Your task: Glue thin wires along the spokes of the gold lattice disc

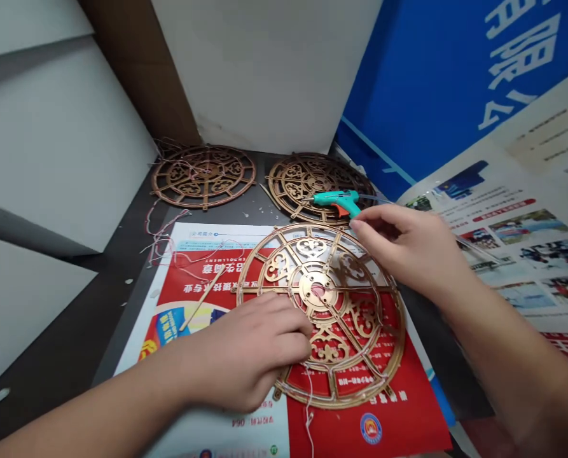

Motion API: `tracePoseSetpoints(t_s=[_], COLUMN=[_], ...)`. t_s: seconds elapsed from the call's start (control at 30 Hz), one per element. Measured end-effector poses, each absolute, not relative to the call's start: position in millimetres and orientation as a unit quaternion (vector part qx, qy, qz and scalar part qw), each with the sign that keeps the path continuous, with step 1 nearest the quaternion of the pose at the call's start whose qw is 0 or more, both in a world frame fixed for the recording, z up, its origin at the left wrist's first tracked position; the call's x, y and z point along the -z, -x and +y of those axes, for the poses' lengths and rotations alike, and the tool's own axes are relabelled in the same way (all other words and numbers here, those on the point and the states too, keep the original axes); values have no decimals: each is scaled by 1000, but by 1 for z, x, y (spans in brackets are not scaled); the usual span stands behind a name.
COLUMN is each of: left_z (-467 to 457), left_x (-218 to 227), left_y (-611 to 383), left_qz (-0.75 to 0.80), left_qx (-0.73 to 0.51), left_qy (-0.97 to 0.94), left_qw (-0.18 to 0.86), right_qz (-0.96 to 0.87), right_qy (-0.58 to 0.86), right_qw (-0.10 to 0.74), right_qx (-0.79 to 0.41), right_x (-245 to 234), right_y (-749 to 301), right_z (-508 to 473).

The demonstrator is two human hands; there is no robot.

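Two hands worked the gilded fretwork wheel (355,318): the left hand (250,350) pressed it flat beside the hub, any grip hidden, while the right hand (402,251) hung open above the rim, near the teal glue gun (336,201).

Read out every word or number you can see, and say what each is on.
"招生简章", upside down, on the red leaflet.
"限公", upside down, on the blue board.
"064", on the leaflet's white strip.
The open brochure's small print is too small to read.
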State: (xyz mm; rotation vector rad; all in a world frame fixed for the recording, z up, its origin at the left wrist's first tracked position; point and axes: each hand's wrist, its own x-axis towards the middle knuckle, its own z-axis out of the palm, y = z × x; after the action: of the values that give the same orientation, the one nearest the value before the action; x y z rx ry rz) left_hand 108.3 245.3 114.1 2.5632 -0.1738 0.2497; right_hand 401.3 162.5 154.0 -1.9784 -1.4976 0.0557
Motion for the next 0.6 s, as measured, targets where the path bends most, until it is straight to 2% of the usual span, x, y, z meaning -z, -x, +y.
tracePoseSetpoints(t_s=[0.2, 0.27, 0.37, 0.6], left_z=[243, 242, 241, 242], left_x=[-114, -115, -116, -111], left_y=[-108, -108, -108, -108], left_qz=[-78, -83, -88, -101], left_qx=[-87, -88, -85, -87], left_qy=[-968, -972, -976, -975], left_qw=[221, 199, 179, 176], right_qz=[-756, -819, -878, -915], right_qy=[589, 526, 467, 383], right_qw=[279, 207, 17, -69], right_qx=[-54, -97, -100, -105], right_x=[-180, -185, -182, -159], right_y=[-352, -323, -275, -215], right_z=[184, 207, 245, 294])
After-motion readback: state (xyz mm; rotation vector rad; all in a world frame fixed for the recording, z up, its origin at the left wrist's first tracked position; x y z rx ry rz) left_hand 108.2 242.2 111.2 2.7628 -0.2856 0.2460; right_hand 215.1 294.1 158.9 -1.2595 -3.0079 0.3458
